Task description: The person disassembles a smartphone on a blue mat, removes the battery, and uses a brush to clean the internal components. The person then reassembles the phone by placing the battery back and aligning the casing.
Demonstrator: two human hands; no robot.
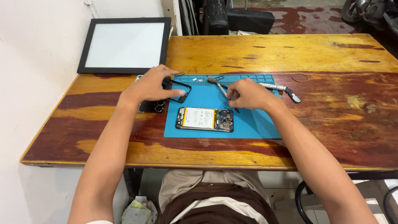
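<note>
An opened phone (204, 119) with its white battery and circuit board showing lies on a blue work mat (248, 120). My left hand (151, 85) holds a black phone frame (179, 90) at the mat's left edge. Under that hand, a dark back cover (152, 106) with camera rings lies on the table. My right hand (247, 94) pinches metal tweezers (219, 86), their tip pointing down toward the phone's right end.
A black-framed white panel (124, 45) lies at the table's back left. A screwdriver-like tool (284, 90) rests at the mat's upper right. A rubber ring (299, 77) lies on the wooden table (331, 124). Small parts sit in the mat's top compartments (232, 77).
</note>
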